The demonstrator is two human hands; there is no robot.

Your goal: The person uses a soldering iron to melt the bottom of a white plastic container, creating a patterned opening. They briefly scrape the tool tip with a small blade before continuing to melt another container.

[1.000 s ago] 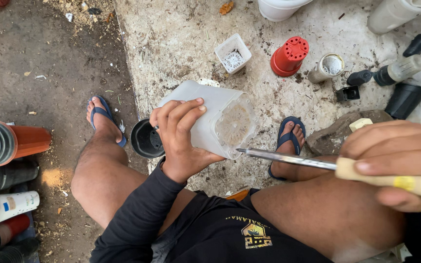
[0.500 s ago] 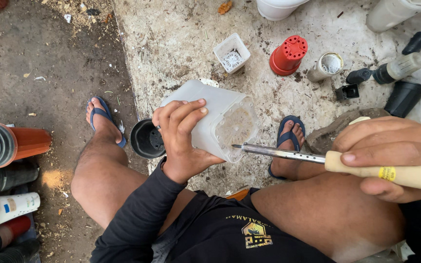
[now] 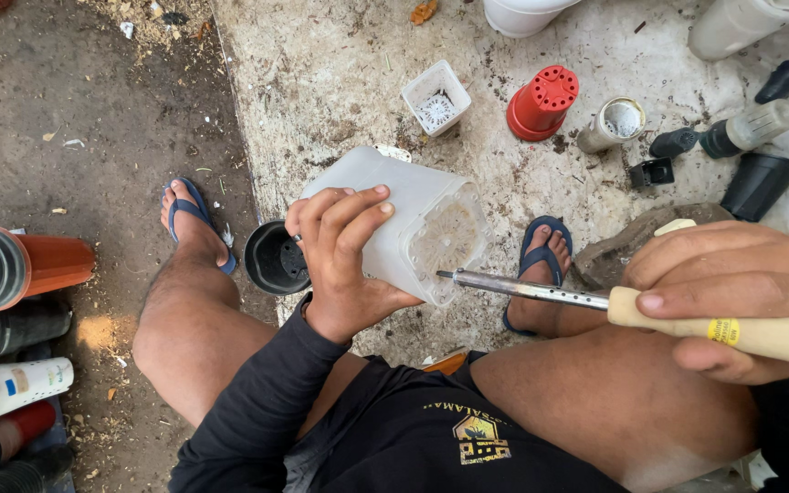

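My left hand (image 3: 344, 256) grips a translucent white square plastic pot (image 3: 413, 224) held on its side above my knees, its perforated bottom turned toward my right. My right hand (image 3: 732, 292) holds a tool with a pale wooden handle (image 3: 732, 333) and a long metal shaft (image 3: 522, 288). The shaft's tip touches the lower edge of the pot's bottom. I am sitting with both feet in blue sandals on the ground.
A black pot (image 3: 276, 260) lies by my left knee. On the concrete slab lie a small white square pot (image 3: 436, 96), a red perforated pot (image 3: 541, 102), a white cup (image 3: 615, 123) and several black pots (image 3: 760, 183). Stacks of orange, black and white pots (image 3: 11, 274) lie at far left.
My right hand has pushed the tool leftward, and its metal tip has come up against the bottom of the white pot. My left hand has kept the pot nearly still.
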